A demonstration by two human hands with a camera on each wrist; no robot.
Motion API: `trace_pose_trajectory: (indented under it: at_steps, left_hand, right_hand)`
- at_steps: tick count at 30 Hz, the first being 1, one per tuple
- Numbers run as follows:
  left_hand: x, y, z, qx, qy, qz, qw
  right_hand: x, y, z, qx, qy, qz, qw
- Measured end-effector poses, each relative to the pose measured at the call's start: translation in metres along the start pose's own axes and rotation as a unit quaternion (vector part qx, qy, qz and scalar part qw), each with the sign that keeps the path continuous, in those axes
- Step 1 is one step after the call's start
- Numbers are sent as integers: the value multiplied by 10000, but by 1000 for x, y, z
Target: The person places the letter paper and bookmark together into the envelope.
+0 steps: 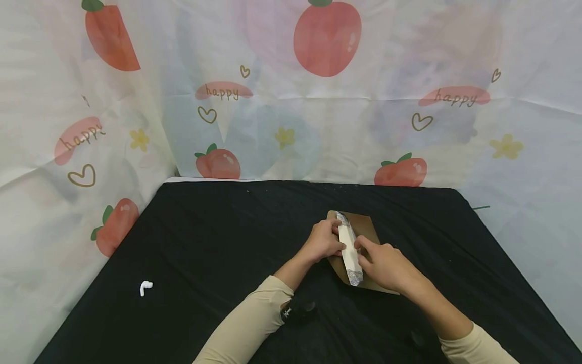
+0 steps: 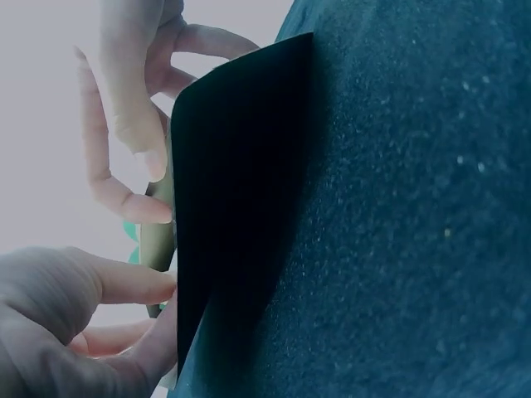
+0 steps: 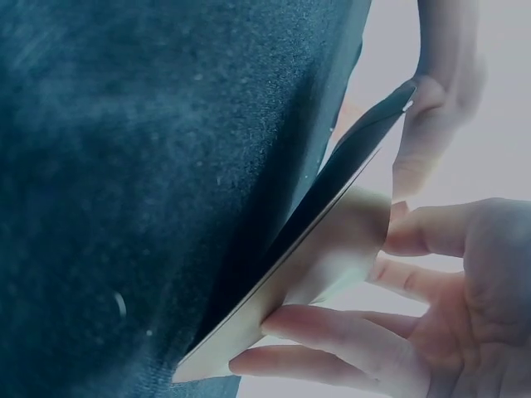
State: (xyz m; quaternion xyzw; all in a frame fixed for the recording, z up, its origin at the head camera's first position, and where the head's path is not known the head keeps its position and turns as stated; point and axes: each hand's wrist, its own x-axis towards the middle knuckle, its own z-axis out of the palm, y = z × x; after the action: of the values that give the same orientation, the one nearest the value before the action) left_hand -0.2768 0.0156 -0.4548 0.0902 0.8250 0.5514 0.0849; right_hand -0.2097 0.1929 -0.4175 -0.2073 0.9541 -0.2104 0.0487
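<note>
A stiff brown sheet point(image 1: 365, 226) lies under both hands in the head view, with a long white strip point(image 1: 349, 248) along it whose ends are silvery and crinkled. From the left side, my left hand point(image 1: 322, 241) pinches the strip's edge between thumb and fingers. My right hand point(image 1: 384, 262) is at the other side, its fingertips touching the strip's right edge and the sheet. In the right wrist view, the right hand's fingers point(image 3: 323, 327) extend fairly straight onto the sheet's pale face. The sheet's dark underside point(image 2: 236, 174) shows in the left wrist view, tilted above the cloth.
A small white earbud-like piece point(image 1: 145, 287) lies on the black cloth point(image 1: 218, 237) at the left. Behind and beside the table hangs a pale curtain point(image 1: 273, 60) printed with fruit, hearts and flowers. A dark device point(image 1: 300, 308) is by the left wrist.
</note>
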Motion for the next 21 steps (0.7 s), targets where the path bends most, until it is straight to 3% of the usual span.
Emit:
trace_pose_trajectory:
  at_steps: [5,11,21]
  left_hand:
    - [0,-1,1,-398,-18,-204,9990]
    - [2,-5,4,-830,-7,-164,9964]
    - [6,-14,8,-478,-60,114,9988]
  right_hand:
    - [1,2,0,70,29,-41,10000]
    - [1,2,-1,117,84,-47,9999]
    - [2,0,-1,163,15,-19,9999]
